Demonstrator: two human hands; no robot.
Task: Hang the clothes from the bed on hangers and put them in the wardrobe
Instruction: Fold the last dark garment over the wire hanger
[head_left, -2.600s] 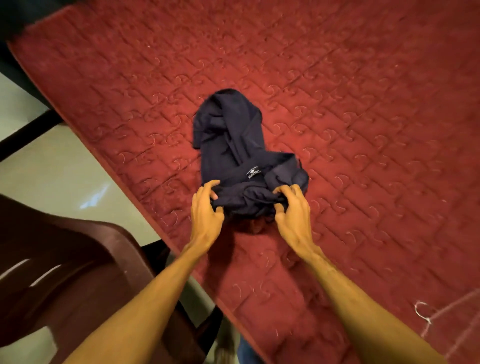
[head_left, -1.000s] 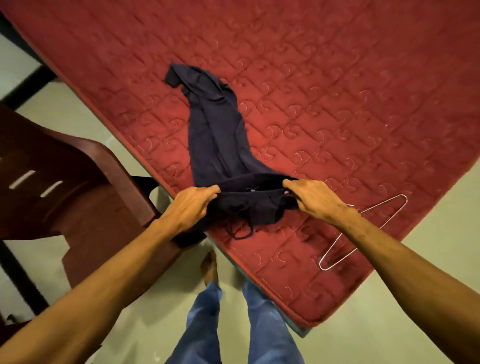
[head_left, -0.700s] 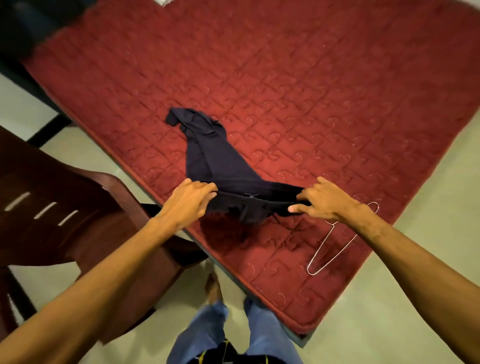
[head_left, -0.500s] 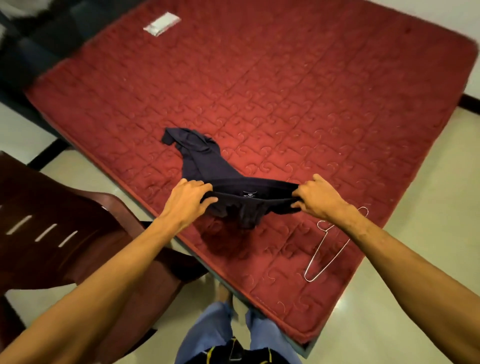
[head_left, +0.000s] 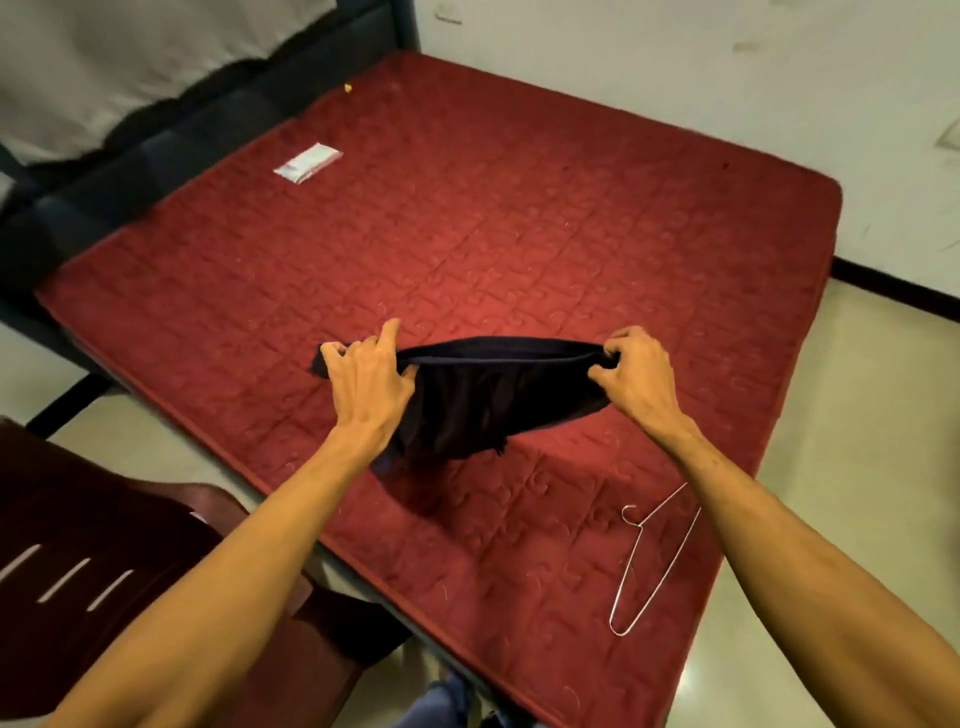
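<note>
Chair (head_left: 104, 561), dark brown with slots, sits nearest at lower left, its corner just beside the bed's near edge. Legs in blue jeans (head_left: 447, 701) show at the bottom edge. A wire hanger (head_left: 627, 571) lies flat on the bed near its front right corner, under my right forearm and untouched.

Both bare arms reach forward. My left hand (head_left: 371, 384) grips one end of the dark navy garment (head_left: 493, 395), fingers curled over its top edge with one finger sticking up. My right hand (head_left: 636, 379) pinches the other end, fingers bunched tight on the fabric. The top edge is pulled taut between them above the red quilted bed (head_left: 519, 234), and the rest sags below. I cannot tell whether the lowest fold touches the bed.

Farther back, a small clear packet (head_left: 307, 162) lies on the bed near the dark headboard (head_left: 156, 150). White wall (head_left: 675, 62) behind, pale floor (head_left: 857, 415) at right.
</note>
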